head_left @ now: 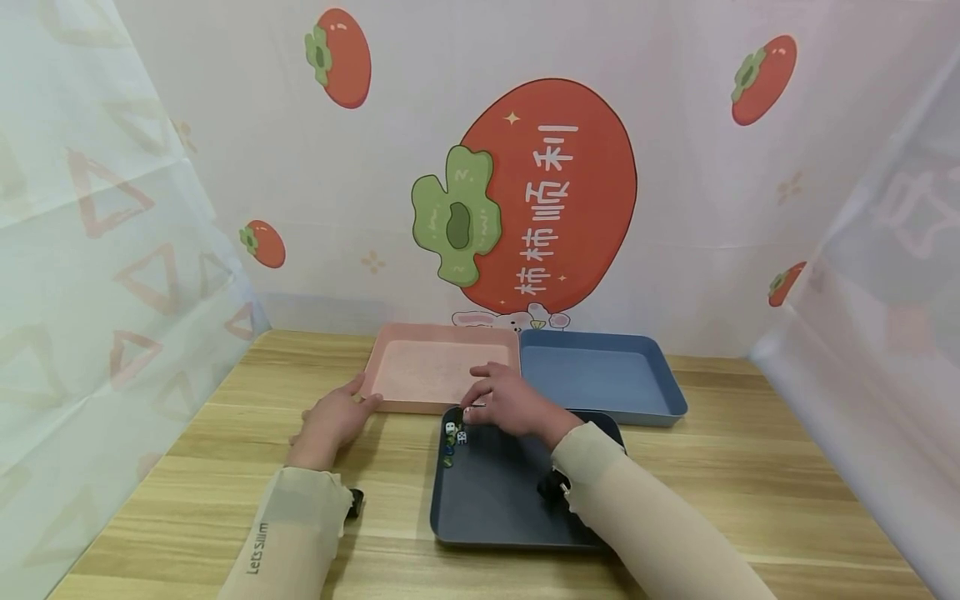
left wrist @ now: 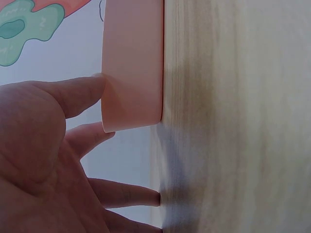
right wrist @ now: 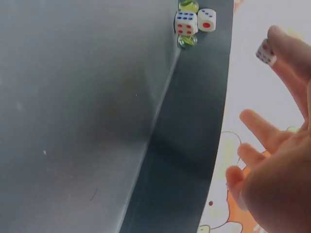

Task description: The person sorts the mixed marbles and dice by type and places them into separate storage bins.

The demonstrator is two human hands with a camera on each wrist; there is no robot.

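Die [right wrist: 265,53] — between tips of right fingers [right wrist: 294,51], pinched, barely parted | left fingers [left wrist: 124,193] — spread, touching pink tray [left wrist: 131,63]

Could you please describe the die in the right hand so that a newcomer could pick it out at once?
Find the dark tray, nearest the person. By its far-left corner, the right hand pinches a small, spotted white die. It alone is held up in the fingers; the two other dice rest in the tray among green glassy pieces.
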